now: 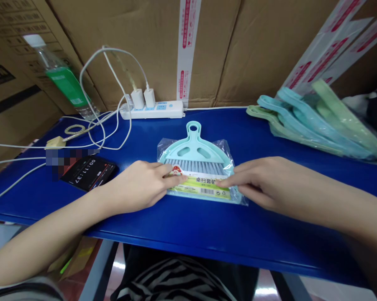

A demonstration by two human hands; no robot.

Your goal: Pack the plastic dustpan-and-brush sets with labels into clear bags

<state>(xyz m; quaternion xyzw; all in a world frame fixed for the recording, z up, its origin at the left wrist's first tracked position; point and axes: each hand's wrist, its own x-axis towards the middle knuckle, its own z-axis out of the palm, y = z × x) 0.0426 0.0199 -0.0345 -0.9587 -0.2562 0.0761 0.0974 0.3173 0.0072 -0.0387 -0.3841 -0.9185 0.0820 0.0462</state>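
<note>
In front of me a light-blue dustpan and brush set (193,154) in clear plastic wrap lies on the blue table, its looped handle pointing away. Grey-blue bristles show above a yellow-green and white label (203,184). My left hand (147,182) is closed at the left side of the pack, one digit laid over the label. At the right side my right hand (260,182) grips the pack likewise, a fingertip on the label's right end. The undersides of both hands are hidden.
Several wrapped blue and green dustpan sets (314,121) are stacked at the right. At the back stands a white power strip (166,109) with chargers and looping cables. A bottle (65,83) leans against cardboard at the left, behind a phone (92,172) showing a timer.
</note>
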